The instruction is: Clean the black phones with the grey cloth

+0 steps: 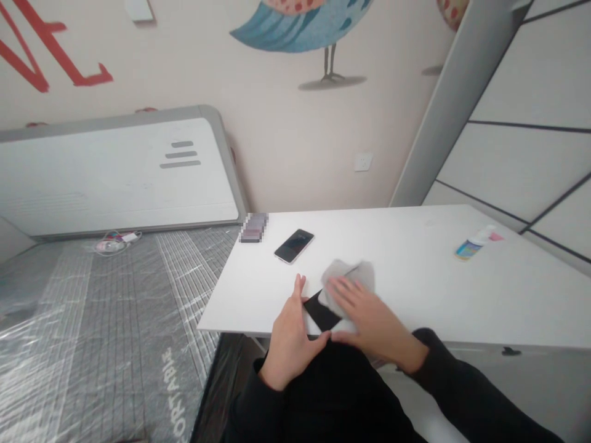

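Observation:
A black phone point(322, 312) lies flat near the front edge of the white table point(415, 271). My left hand point(290, 335) holds its near left corner, thumb and fingers pinched along its edges. A grey cloth point(348, 275) covers the phone's far part. My right hand point(364, 311) lies flat on that cloth with fingers stretched out, pressing it onto the phone.
A second dark phone point(294, 245) lies further back on the table, beside a small blurred object point(253, 227). A small spray bottle point(475, 243) lies at the right. A plastic-wrapped mattress point(106, 332) and a white panel point(115, 172) are on the left.

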A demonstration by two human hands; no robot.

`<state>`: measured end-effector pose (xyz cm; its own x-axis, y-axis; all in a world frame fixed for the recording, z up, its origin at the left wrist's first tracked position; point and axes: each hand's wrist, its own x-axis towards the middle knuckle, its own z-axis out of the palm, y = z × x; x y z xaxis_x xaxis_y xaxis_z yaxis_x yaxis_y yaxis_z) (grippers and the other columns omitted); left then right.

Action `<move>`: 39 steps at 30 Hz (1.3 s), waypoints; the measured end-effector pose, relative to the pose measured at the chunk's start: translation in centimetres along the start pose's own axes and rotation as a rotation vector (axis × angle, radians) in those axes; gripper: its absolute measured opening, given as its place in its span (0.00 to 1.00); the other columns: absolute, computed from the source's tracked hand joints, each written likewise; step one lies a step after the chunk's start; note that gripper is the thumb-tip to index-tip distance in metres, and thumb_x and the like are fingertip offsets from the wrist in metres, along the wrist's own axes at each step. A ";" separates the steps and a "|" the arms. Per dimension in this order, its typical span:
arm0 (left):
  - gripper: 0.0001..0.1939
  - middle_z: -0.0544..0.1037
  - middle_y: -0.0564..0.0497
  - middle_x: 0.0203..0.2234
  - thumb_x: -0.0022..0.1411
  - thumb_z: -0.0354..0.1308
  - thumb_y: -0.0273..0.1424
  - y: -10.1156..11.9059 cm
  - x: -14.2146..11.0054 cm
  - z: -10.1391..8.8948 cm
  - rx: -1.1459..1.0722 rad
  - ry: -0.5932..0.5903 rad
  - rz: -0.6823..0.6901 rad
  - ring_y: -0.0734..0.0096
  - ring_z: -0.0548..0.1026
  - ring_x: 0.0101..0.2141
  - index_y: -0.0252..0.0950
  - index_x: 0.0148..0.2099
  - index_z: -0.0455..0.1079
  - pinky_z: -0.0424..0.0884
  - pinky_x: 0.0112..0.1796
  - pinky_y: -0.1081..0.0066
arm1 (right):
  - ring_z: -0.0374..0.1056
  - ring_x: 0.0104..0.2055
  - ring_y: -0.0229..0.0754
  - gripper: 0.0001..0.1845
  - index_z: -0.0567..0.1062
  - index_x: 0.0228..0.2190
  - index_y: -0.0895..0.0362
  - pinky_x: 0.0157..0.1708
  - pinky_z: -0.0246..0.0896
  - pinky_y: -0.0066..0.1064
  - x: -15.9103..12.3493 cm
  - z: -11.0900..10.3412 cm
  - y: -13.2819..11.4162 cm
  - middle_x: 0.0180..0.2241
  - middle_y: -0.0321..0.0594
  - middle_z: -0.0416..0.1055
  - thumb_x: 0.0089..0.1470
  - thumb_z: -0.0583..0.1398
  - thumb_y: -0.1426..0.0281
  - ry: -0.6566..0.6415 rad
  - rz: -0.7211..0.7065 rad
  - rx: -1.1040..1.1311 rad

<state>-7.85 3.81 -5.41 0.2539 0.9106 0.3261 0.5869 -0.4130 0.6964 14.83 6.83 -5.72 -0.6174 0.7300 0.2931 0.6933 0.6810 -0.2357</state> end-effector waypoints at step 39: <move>0.59 0.56 0.37 0.73 0.57 0.70 0.30 0.1 0.4 0.3 0.119 0.012 0.057 0.49 0.62 0.69 0.41 0.77 0.33 0.65 0.65 0.51 | 0.67 0.65 0.53 0.25 0.73 0.61 0.56 0.62 0.67 0.52 -0.4 -0.9 -0.5 0.63 0.47 0.71 0.72 0.49 0.59 0.115 0.029 -0.125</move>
<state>-7.41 4.08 -5.41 0.2804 0.8854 0.3707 0.6589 -0.4584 0.5964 15.02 6.12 -4.91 -0.5553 0.7328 0.3933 0.7553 0.6423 -0.1303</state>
